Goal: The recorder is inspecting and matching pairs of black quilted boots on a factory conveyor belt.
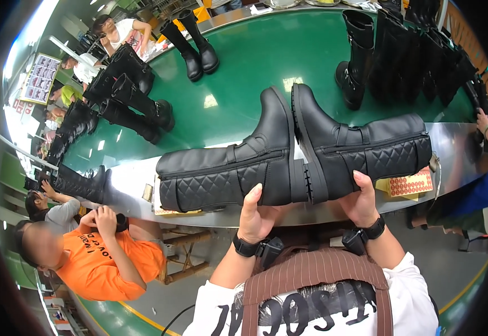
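Two tall black boots lie on their sides in front of me, sole against sole, toes pointing away. The left boot (227, 173) has its shaft stretching left, with quilted panels, a strap and a long zip. My left hand (258, 215) grips it near the heel, thumb on top and fingers hidden underneath. The matching right boot (367, 151) has its shaft stretching right. Wrapped round its lower edge by the heel is my right hand (361, 201), thumb up along the quilted side. Both wrists carry black straps with small devices.
A green work surface (244, 61) with a metal edge spans ahead. Black boots stand at the far middle (193, 47), left (137, 106) and right (406, 61). A sheet of orange-red stickers (409, 183) lies by the right boot. A person in orange (107, 252) sits at my left; others work around.
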{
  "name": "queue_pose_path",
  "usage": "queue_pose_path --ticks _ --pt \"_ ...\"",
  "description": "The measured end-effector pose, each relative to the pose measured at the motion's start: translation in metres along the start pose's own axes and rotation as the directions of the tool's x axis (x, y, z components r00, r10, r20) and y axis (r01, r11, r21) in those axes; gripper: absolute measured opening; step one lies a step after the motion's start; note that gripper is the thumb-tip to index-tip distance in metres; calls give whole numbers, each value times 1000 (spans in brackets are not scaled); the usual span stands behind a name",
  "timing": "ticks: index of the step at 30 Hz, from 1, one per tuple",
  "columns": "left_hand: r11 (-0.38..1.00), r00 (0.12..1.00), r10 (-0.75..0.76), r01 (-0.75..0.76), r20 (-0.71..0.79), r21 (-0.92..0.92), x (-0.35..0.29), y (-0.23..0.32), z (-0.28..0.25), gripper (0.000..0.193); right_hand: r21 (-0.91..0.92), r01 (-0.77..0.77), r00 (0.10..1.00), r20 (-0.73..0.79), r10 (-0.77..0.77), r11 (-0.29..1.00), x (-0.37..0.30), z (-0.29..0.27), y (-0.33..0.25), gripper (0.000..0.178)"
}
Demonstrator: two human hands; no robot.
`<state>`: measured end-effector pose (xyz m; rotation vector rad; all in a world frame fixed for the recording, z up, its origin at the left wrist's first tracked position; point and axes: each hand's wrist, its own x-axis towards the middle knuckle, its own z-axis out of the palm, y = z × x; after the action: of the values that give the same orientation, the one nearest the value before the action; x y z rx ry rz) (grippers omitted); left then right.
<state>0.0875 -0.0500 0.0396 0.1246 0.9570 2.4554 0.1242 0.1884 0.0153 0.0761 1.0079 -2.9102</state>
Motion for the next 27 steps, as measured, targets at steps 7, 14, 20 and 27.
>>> queue_pose_path --ticks 7,14,20,27 --pt "998 998 36 -38 -47 -42 2 -5 -8 55 27 -17 1000 -12 17 999 2 -6 2 46" --pt "999 999 30 -31 -46 -24 4 -6 -10 56 -32 -37 999 -5 37 999 3 -11 3 55" --pt "999 997 19 -21 -70 -28 8 -12 -16 59 -65 -52 998 -25 51 996 3 -22 2 47" --pt "965 973 -137 88 -188 -248 29 -26 -46 48 -52 -217 974 -76 213 975 34 -30 11 43"
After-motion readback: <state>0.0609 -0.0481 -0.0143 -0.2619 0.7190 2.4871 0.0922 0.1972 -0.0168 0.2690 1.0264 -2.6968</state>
